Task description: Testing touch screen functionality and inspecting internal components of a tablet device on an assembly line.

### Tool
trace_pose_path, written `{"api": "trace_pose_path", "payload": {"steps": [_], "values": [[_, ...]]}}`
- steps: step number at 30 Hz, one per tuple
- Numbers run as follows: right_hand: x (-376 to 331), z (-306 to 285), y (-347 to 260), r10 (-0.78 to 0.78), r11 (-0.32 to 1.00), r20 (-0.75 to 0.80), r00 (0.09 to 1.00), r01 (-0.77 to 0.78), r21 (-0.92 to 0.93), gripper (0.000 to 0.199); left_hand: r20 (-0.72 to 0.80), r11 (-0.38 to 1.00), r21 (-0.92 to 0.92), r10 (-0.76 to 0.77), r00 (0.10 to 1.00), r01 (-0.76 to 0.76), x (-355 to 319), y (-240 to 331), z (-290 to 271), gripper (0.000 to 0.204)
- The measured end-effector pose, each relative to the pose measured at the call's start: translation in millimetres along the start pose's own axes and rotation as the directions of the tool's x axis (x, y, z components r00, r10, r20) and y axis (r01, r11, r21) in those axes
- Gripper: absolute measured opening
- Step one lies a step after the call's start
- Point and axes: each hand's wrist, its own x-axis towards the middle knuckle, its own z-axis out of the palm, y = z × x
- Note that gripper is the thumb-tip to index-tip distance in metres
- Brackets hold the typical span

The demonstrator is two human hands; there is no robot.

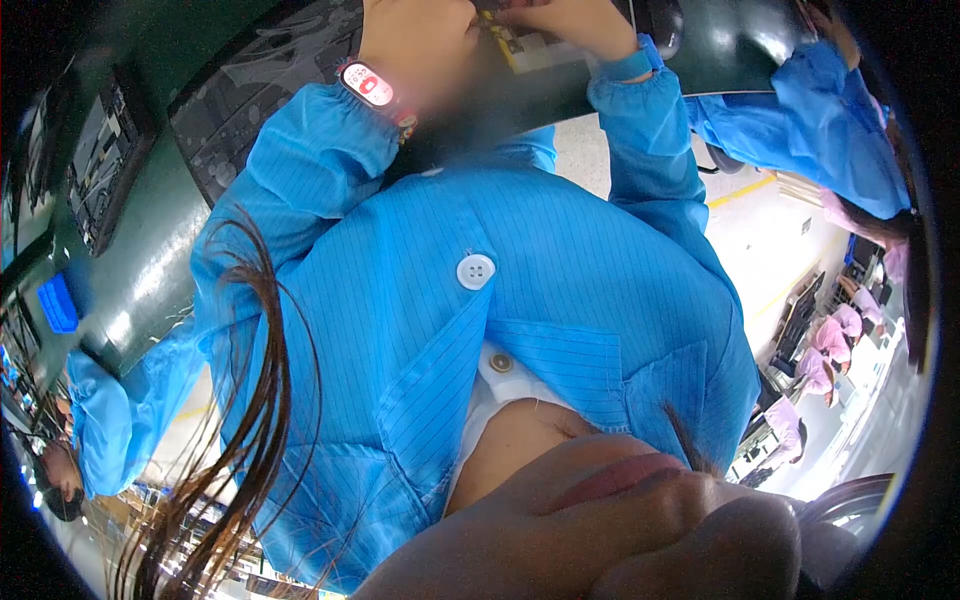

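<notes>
At the top edge, my left hand (415,35), with a lit watch (368,84) at the wrist, has its fingers closed. My right hand (585,22) faces it, thumb and fingers pinched together, a blue band (632,64) round that wrist. A small yellow bit (487,16) shows between the fingertips; which hand grips it, and what it is, I cannot make out. Under both hands lies a dark flat panel (565,58) with a yellow strip (508,48) on it. The upper part of both hands is cut off by the frame.
A dark panel under wrinkled clear film (270,75) lies beside my left forearm on the green bench (165,215). Further left are another framed panel (100,165) and a blue bin (58,303). People in blue (105,425) sit close on both sides.
</notes>
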Motion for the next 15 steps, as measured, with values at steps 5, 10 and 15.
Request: {"api": "trace_pose_path", "payload": {"steps": [5,10,15], "values": [[-1,-1,-20,0.187,0.982,0.035,0.982,-0.188,0.024,0.017,0.032,0.997,0.082,-0.007,0.999,0.004,1,0,2,0.014],[4,-6,-2,0.005,0.97,-0.013,1.0,-0.008,-0.242,0.023,-0.064,0.991,0.117,0.078,0.995,-0.07,-3,-4,18,0.016],[29,3,46,-0.162,0.924,0.008,0.987,0.154,-0.349,0.036,-0.028,0.995,-0.015,0.097,0.995,-0.098,4,-13,-18,0.027]]}}
